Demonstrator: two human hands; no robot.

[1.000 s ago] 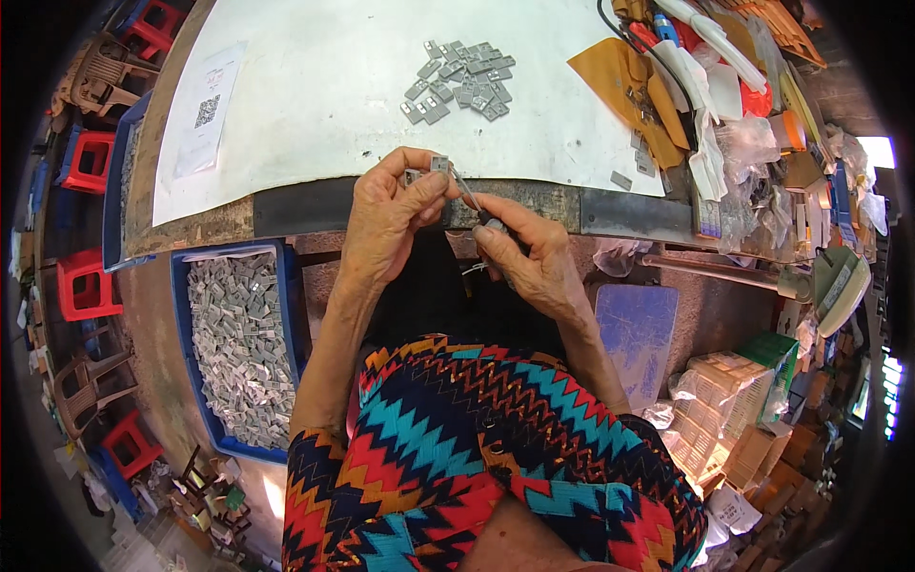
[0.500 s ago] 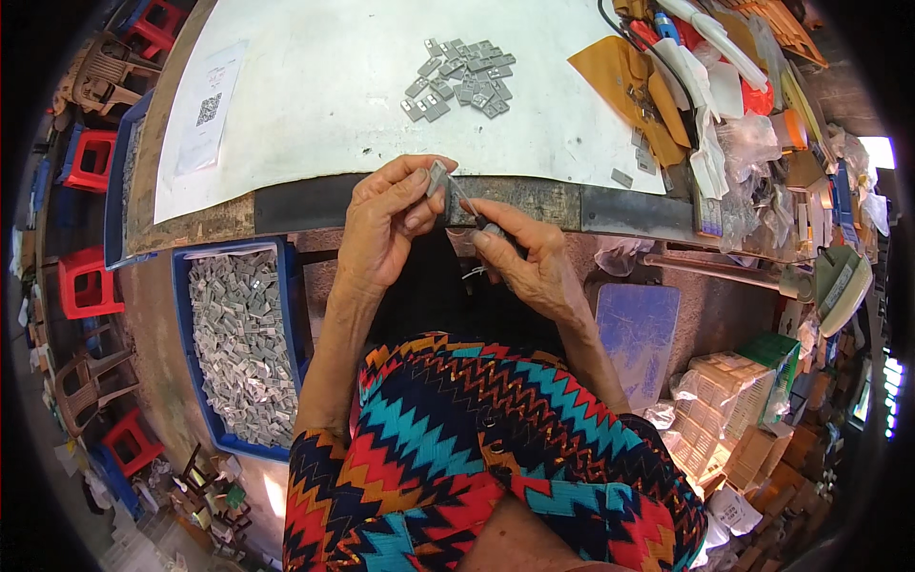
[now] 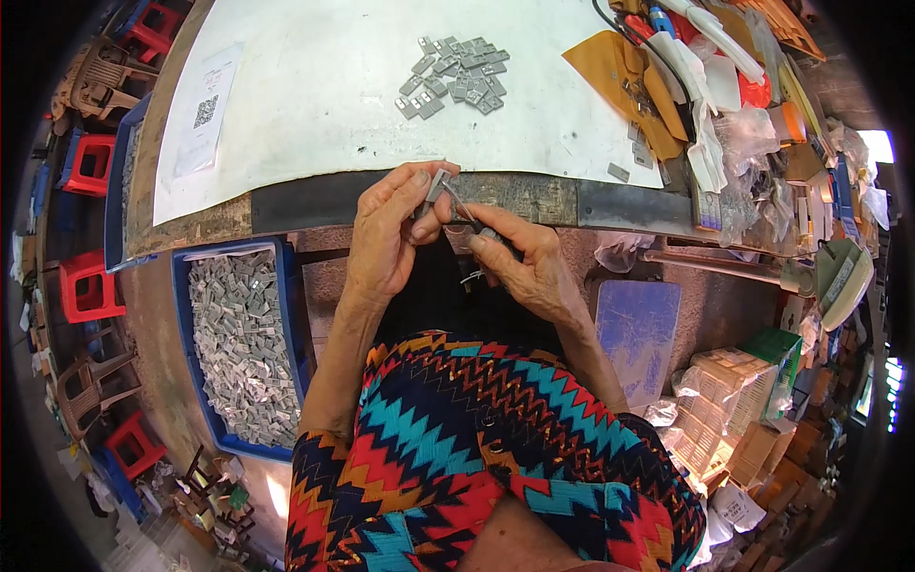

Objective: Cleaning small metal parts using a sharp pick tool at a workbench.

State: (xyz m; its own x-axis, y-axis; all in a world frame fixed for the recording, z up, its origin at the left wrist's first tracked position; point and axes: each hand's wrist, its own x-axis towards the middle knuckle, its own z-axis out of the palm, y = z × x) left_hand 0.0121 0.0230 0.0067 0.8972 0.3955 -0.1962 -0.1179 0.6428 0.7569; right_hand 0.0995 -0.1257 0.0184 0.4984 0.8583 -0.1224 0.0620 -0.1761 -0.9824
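Note:
My left hand (image 3: pixel 381 234) pinches a small grey rectangular piece (image 3: pixel 437 186) between thumb and fingers, just off the table's front edge. In my right hand (image 3: pixel 530 272) is a slim hand tool (image 3: pixel 459 203) with a dark handle and a narrow metal shaft. The shaft's tip meets or nearly meets the grey piece; exact contact is too small to make out. Beyond the hands, a loose pile of similar grey pieces (image 3: pixel 461 78) lies on the white-covered table (image 3: pixel 305 105).
A blue tray (image 3: pixel 181 324) full of grey pieces stands to the left below the table. Ochre wrapping (image 3: pixel 624 81), with clear plastic bags (image 3: pixel 748 143) and other clutter, covers the table's right end. A blue board (image 3: pixel 637 338) is at lower right; red stools (image 3: pixel 91 286) stand far left.
The grey piece has tilted in my left fingers and shows a different face. My right hand with the tool has shifted slightly left and down.

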